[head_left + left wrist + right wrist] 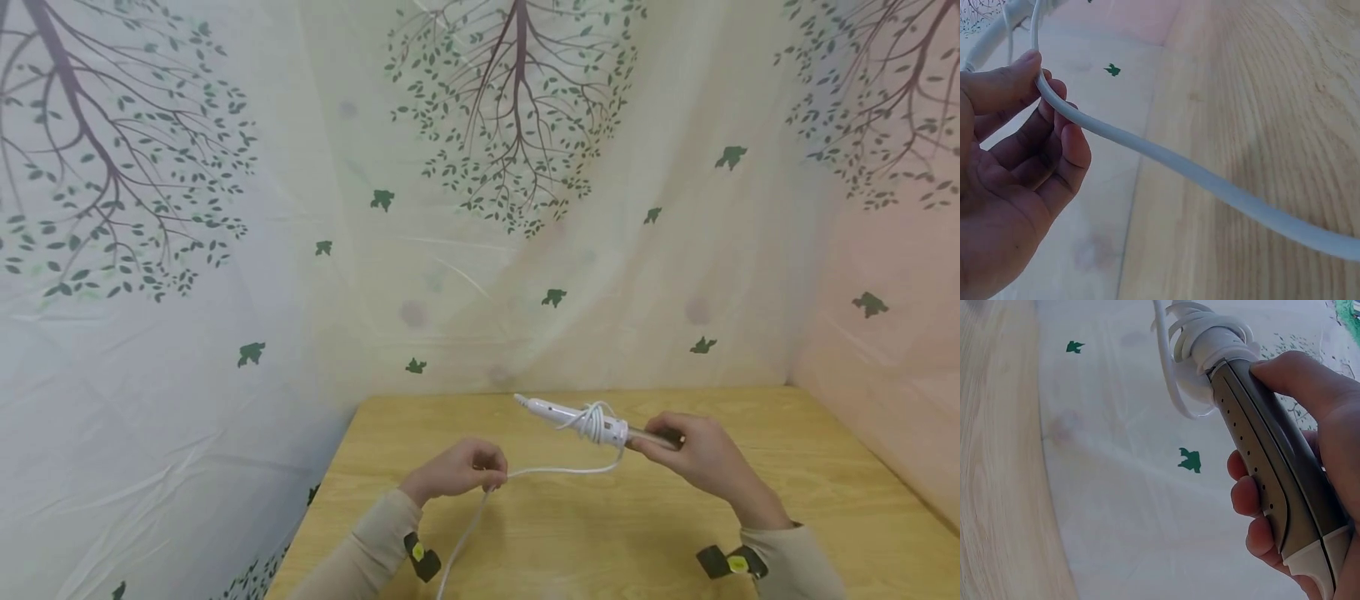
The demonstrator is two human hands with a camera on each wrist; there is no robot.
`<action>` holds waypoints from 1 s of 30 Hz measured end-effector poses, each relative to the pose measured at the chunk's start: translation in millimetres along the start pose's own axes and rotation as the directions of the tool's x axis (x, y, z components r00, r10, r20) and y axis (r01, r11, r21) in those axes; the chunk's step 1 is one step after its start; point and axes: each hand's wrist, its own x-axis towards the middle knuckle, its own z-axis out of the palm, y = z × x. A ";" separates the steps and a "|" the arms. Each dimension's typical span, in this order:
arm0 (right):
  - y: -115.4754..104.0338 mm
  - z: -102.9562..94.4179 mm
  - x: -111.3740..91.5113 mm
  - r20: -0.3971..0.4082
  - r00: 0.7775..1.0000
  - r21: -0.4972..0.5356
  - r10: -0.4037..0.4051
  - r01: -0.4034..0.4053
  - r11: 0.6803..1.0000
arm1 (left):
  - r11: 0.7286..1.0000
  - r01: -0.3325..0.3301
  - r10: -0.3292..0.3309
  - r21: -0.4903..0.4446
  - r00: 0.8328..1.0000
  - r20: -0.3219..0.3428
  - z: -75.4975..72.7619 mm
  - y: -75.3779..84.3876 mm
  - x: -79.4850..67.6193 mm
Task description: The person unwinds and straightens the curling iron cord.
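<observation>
**The coil (594, 423) lies to the right of my left hand (456, 468), with a length of cord (566, 472) between**

Nearest me, the cord trails from under my left fingers down past the lower edge of my view, beside my left sleeve (367, 542). That hand has the cord pinched at the thumb tip, with the other fingers bent loosely behind it. From the pinch, the line runs right in a shallow sag, then turns up to meet the curling iron (555, 412) beside its collar. So my left hand is linked to the iron by the cord alone and stands apart from its body.

My right hand (701, 454) grips the iron by its bronze barrel (1260, 437), fingers wrapped round one side and thumb laid along the other, its tip close to the white collar. The iron is held up over the table (547, 542), its long axis slanting away from my right grip to the left, white tail end toward the far edge.

What counts here, I judge, is that the coil sits round the white part just beyond the collar: my right hand is the nearer to it, while my left has the loose line, lower and to the left. The wraps cross one another; I cannot tell how many there are.

Past the table's far edge hangs a pale cloth (450, 292) printed with upside-down trees and small green shapes.
</observation>
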 end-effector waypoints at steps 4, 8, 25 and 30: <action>-2.1 -0.8 -0.6 -0.014 1.000 0.014 -0.026 0.027 1.000 | 0.999 0.041 -0.041 -0.006 0.999 0.005 3.8 -7.4 -0.9; -4.1 -2.5 -0.7 -0.016 0.999 0.023 -0.032 0.032 0.999 | 0.999 0.052 -0.052 -0.007 0.999 -0.010 6.6 -15.1 -1.4; -6.5 -4.0 -2.1 0.000 0.999 0.051 -0.035 0.035 0.998 | 0.992 0.124 -0.117 0.038 0.982 -0.150 11.5 -32.5 -0.8; -10.5 -4.4 -3.8 0.006 0.999 0.071 -0.043 0.042 0.997 | 0.991 0.129 -0.121 0.032 0.976 -0.182 11.7 -40.8 -0.3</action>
